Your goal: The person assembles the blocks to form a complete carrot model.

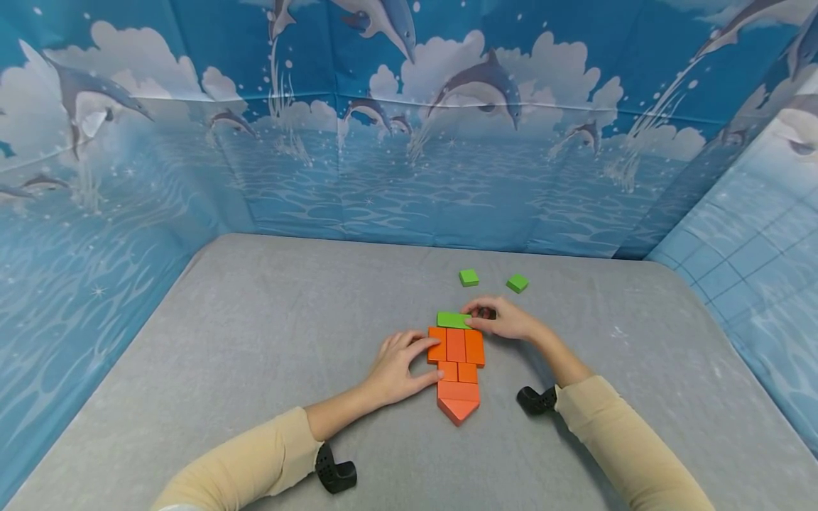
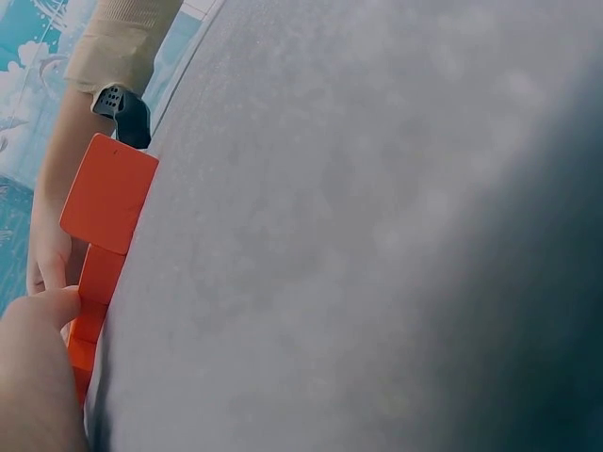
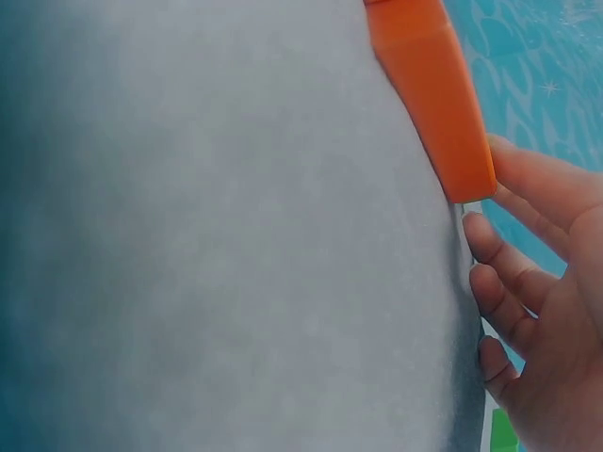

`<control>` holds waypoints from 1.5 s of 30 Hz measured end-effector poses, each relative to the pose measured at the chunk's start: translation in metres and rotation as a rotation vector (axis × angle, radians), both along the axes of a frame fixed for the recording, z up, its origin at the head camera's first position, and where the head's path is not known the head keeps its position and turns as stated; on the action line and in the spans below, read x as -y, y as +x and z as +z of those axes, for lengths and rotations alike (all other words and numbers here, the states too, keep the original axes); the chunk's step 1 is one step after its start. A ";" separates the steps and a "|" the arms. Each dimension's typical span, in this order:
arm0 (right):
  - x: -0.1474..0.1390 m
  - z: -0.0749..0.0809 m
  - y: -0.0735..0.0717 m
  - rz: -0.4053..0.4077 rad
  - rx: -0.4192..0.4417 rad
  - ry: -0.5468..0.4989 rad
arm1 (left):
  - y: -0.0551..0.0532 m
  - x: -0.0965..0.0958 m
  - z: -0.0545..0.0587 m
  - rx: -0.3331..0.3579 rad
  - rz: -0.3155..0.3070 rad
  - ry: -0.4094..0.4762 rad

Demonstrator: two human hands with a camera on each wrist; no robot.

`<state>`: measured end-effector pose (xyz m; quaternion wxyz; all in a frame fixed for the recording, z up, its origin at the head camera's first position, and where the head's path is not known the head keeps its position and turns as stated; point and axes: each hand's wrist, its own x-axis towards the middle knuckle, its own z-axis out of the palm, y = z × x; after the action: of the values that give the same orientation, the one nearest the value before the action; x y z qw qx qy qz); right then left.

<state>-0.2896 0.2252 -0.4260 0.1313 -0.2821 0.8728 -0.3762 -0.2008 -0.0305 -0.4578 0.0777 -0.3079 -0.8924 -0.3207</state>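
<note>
Flat orange blocks (image 1: 456, 345) form an arrow-like layout on the grey surface, ending in a pointed triangular block (image 1: 458, 410) nearest me. Across its far end lies a long green block (image 1: 452, 320). My right hand (image 1: 508, 319) pinches that green block's right end between thumb and index finger, the other fingers curled in. On the other side, my left hand (image 1: 396, 365) rests with spread, relaxed fingers, index on the left orange block and thumb against a smaller orange block (image 1: 447, 372). In the left wrist view the thumb (image 2: 57, 303) touches the orange row's side.
Two small green blocks (image 1: 469, 277) (image 1: 517, 283) lie beyond the right hand. A blue dolphin-print curtain (image 1: 396, 177) borders the grey table (image 1: 287, 298) at the back and sides. Black devices (image 1: 335, 472) (image 1: 535, 401) are strapped at both wrists.
</note>
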 end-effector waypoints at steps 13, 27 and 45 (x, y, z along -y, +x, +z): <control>-0.003 -0.002 -0.001 -0.010 0.002 -0.037 | -0.001 0.001 -0.001 0.025 0.001 -0.003; -0.047 -0.010 -0.020 -0.644 -0.363 -0.154 | 0.000 0.000 0.001 0.014 -0.006 0.008; -0.056 -0.022 -0.019 -0.738 -0.274 -0.082 | -0.001 0.000 -0.001 0.016 -0.007 -0.002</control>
<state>-0.3085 0.2810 -0.4477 -0.1420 -0.0022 0.9092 -0.3915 -0.2021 -0.0306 -0.4591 0.0689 -0.3086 -0.8922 -0.3224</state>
